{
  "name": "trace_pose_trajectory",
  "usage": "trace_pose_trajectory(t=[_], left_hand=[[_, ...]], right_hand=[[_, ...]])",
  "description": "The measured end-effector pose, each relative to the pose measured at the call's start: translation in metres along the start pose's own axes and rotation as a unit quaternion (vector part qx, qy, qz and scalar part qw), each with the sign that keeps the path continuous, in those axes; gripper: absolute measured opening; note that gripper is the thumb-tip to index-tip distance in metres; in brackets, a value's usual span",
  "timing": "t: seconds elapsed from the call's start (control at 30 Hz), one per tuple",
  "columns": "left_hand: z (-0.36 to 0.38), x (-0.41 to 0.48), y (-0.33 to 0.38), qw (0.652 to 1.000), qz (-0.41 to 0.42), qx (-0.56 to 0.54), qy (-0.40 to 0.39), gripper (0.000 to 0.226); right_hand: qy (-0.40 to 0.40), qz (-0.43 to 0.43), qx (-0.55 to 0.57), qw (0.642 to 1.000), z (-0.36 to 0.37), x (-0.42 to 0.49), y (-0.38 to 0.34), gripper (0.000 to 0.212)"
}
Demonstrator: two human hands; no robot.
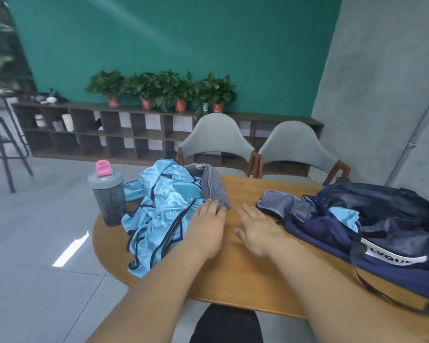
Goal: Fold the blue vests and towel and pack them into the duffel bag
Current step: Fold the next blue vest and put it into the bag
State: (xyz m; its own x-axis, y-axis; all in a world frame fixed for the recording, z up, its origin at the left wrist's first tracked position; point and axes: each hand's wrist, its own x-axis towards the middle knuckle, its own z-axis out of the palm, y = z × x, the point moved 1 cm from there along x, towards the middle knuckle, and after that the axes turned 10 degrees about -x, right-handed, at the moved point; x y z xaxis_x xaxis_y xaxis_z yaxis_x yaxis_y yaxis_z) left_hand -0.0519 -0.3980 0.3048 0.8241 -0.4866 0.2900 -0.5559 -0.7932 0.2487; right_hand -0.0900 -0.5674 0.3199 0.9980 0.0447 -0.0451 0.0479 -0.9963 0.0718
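Observation:
A crumpled heap of shiny light-blue vests (159,209) with dark trim lies on the left part of the wooden table (235,276). A grey towel (214,189) lies bunched against the heap's far right side. My left hand (207,229) lies flat with straight fingers on the edge of the vests, its fingertips touching the towel. My right hand (255,229) lies flat on the bare wood beside it, holding nothing. The navy duffel bag (372,226) lies open on the right, with a piece of light-blue cloth (344,215) showing inside it.
A grey shaker bottle (108,194) with a pink cap stands at the table's left edge. Two grey chairs (217,142) stand behind the table. A low shelf (97,129) with potted plants lines the green wall. A stool (0,142) is far left.

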Motion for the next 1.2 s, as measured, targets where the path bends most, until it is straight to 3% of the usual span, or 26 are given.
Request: trace_pose_trajectory(t=[0.3, 0.47, 0.9, 1.07, 1.2], left_hand=[[0.027, -0.002, -0.083, 0.988, -0.131, 0.014, 0.076, 0.068], [0.051, -0.001, -0.103, 0.988, -0.120, -0.019, 0.095, 0.063], [0.061, 0.002, -0.109, 0.980, -0.109, -0.062, 0.158, 0.051], [0.047, -0.001, -0.109, 0.967, -0.141, -0.135, 0.162, 0.057], [0.035, -0.015, -0.106, 0.955, -0.234, -0.011, 0.181, 0.062]], right_hand=[[0.019, -0.054, 0.046, 0.997, 0.043, 0.053, -0.039, 0.074], [0.057, -0.044, 0.065, 0.995, 0.058, 0.088, -0.038, 0.071], [0.067, -0.046, 0.101, 0.992, 0.084, 0.156, -0.047, 0.069], [0.147, -0.028, 0.131, 0.980, 0.081, 0.140, -0.048, 0.063], [0.204, -0.038, 0.092, 0.974, 0.078, 0.123, -0.053, 0.053]])
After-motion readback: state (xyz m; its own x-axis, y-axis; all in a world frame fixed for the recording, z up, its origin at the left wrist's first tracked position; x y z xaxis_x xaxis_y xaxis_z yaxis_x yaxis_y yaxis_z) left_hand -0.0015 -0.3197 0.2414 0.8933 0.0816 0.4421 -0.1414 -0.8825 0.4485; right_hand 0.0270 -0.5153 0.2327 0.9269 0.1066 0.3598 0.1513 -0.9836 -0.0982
